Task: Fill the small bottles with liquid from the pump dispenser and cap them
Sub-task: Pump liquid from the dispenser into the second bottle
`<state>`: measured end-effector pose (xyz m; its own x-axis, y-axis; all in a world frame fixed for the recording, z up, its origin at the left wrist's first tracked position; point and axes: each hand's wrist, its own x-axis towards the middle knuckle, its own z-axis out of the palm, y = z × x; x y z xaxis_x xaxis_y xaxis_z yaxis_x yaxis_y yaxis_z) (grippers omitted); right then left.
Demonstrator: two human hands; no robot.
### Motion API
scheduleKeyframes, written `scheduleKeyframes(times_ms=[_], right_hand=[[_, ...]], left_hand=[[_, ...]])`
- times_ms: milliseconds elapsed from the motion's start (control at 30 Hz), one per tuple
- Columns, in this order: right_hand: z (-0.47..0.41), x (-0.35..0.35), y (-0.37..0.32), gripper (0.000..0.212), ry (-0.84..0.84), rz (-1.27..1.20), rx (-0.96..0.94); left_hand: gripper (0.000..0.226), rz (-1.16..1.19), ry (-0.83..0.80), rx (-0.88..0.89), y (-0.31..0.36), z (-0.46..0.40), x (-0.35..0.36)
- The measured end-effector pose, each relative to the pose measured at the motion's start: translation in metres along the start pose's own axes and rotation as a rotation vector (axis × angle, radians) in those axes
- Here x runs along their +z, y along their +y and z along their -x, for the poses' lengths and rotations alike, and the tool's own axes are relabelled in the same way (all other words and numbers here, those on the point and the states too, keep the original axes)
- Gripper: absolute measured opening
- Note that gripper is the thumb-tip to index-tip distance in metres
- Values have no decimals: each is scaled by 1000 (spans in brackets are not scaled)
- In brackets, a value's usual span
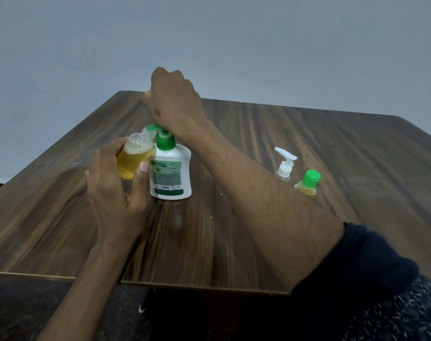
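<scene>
The left hand [111, 193] wraps its fingers around an uncapped small bottle [135, 156], mostly full of yellow liquid, tilting its mouth against the green nozzle of the white pump dispenser [170, 171] standing mid-table [258, 242]. The right hand [173, 99], fingers curled together, presses on the pump head. A green-capped small bottle [307, 183] and a white-pump bottle [285, 164] stand to the right
</scene>
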<state>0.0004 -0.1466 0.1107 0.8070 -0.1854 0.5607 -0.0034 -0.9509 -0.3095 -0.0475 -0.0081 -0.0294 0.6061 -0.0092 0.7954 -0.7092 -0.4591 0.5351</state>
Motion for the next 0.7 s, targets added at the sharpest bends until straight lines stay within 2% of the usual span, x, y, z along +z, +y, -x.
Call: scheduleKeyframes(times_ms=[267, 433, 533, 633, 700], right_hand=[[-1, 1, 2, 10, -14, 19, -23], [0, 3, 3, 30, -35, 30, -19], [0, 2, 3, 18, -5, 14, -23], [0, 4, 4, 22, -33, 18, -22], [0, 2, 3, 13, -29, 23, -32]], left_hand=[[37, 9, -10, 8, -1, -1, 1], [38, 0, -17, 11, -2, 0, 1], [37, 5, -11, 1, -1, 0, 1], [37, 6, -12, 5, 0, 0, 2], [37, 2, -8, 11, 0, 0, 1]])
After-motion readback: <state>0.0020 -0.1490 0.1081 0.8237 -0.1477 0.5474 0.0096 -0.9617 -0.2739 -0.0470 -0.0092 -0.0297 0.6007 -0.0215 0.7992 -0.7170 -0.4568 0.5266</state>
